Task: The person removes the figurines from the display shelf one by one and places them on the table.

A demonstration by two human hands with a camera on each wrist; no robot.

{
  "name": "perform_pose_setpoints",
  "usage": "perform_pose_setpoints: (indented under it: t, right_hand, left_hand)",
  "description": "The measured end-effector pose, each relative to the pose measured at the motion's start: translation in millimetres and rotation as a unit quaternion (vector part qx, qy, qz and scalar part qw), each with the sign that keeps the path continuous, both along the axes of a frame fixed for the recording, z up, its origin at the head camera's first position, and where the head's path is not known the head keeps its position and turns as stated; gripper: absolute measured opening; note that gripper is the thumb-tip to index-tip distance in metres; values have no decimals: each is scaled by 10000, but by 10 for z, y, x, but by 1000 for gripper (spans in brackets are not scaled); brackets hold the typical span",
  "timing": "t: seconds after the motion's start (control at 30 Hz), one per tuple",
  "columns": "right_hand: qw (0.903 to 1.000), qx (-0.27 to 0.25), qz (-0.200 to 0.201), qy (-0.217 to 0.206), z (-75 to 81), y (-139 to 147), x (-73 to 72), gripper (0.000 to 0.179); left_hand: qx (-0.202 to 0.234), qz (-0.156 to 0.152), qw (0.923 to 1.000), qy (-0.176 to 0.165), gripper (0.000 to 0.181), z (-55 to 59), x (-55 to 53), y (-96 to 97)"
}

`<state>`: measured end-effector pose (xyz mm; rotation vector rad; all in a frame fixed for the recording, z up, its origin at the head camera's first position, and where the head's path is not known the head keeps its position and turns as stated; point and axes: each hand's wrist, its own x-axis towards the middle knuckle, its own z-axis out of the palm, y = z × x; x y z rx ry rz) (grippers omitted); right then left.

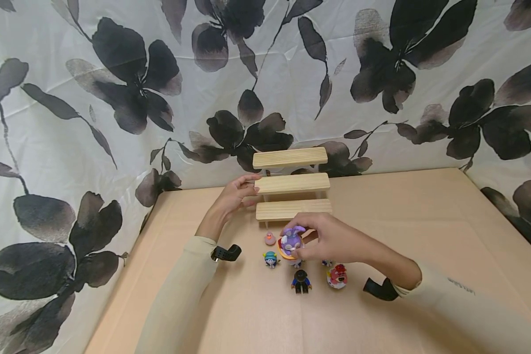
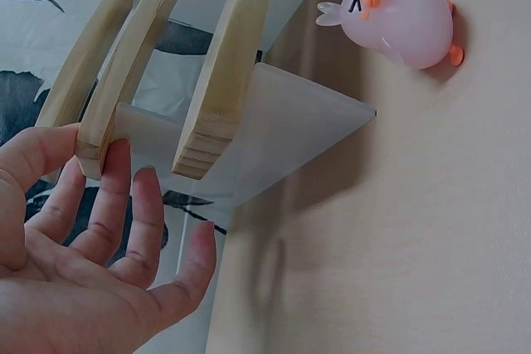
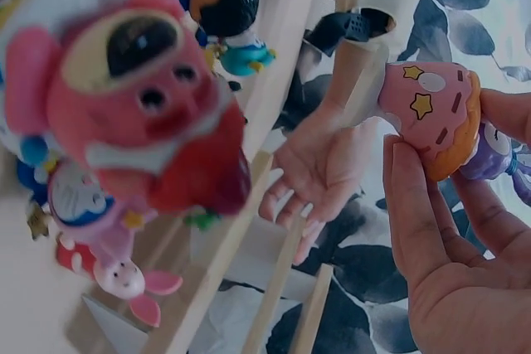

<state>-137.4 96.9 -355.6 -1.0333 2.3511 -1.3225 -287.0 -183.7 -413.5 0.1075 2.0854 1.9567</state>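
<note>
A three-step display stand (image 1: 293, 184) with pale wooden planks and translucent side supports stands at the back of the table. My left hand (image 1: 233, 197) pinches the left end of its middle plank (image 2: 124, 72) between thumb and fingertips; the other fingers are spread beneath. In front of the lowest plank, my right hand (image 1: 329, 237) holds a purple rabbit figurine (image 1: 291, 241) by its pink, orange-rimmed base (image 3: 427, 113), raised above the table. The base carries star and sprinkle decorations. Fingers hide part of the figurine.
Nearest the stand is a pink duck figurine (image 1: 270, 239). Around it stand a teal-hatted figurine (image 1: 271, 259), a dark-haired figurine (image 1: 301, 281) and a pink bear figurine (image 1: 337, 277). A pink rabbit-eared figurine (image 3: 124, 279) shows in the right wrist view. Behind hangs a floral cloth (image 1: 292, 88).
</note>
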Motion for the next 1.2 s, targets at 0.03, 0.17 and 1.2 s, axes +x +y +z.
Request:
perform_pose_setpoints:
  t: [0.03, 0.17, 1.2]
  right_hand:
    - [10000, 38, -13, 2, -8, -6, 14, 33]
    - [9999, 91, -26, -113, -42, -32, 59, 31]
    - [9951, 599, 37, 788, -447, -326, 179, 30]
  left_hand:
    - [4, -1, 10000, 6, 41, 1, 0, 0]
    - [14, 0, 10000, -12, 42, 0, -6, -1]
    - [12, 115, 9999, -39, 40, 11, -7, 21]
